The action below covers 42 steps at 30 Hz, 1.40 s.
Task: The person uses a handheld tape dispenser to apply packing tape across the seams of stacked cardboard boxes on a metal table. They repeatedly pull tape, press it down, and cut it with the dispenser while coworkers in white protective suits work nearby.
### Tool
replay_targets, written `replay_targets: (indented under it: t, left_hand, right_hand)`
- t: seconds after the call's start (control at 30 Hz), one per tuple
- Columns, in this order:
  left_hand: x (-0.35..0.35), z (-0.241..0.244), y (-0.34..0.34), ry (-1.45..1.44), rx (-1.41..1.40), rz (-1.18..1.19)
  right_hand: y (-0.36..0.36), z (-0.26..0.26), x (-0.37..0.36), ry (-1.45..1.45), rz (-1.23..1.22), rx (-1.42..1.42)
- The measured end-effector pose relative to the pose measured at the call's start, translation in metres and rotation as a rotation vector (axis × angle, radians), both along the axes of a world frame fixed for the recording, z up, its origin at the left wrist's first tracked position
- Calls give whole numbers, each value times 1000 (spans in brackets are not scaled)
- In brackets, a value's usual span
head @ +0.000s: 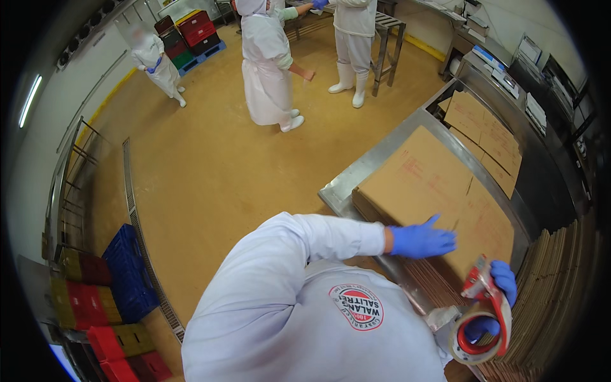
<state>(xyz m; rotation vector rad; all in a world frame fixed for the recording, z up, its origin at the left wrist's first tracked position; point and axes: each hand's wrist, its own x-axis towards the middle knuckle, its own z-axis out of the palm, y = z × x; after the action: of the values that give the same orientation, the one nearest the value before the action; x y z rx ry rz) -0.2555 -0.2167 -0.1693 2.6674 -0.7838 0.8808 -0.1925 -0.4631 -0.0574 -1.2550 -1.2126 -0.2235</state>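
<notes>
My left hand (pixel 422 238), in a blue glove, reaches across my front over a stack of flat cardboard boxes (pixel 429 176). Its fingers are extended with the thumb apart, and it holds nothing. I cannot tell whether it touches the top sheet. At the lower right, my right hand (pixel 504 281), gloved in blue too, grips a red tape dispenser (pixel 505 315). A wide tape roll (pixel 456 341) sits on the dispenser, and some fingers show through its ring. The cardboard bears red print and lies on a metal table (pixel 351 184).
More flattened cardboard (pixel 549 291) stands on edge at my right. Another cardboard stack (pixel 487 133) lies beyond the table rim. Coloured crates (pixel 86 301) and a blue pallet (pixel 130 272) are at left. Several people in white stand ahead; a floor drain (pixel 143 243) runs along the left.
</notes>
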Motion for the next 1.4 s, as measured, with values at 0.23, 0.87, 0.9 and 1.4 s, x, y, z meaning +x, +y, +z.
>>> replay_targets:
  t: [0.23, 0.87, 0.9, 1.4]
  left_hand:
    - [45, 148, 22, -42, -1013, -70]
    - [-29, -55, 65, 1062, -1132, 111]
    - [-30, -63, 82, 806, -936, 160]
    - [3, -43, 208, 726, -60, 357]
  right_hand:
    - [-16, 16, -15, 27, -406, 46]
    - [-5, -228, 57, 1007, -236, 354]
    - [8, -216, 56, 735, -550, 104]
    - [271, -97, 91, 237, -539, -207]
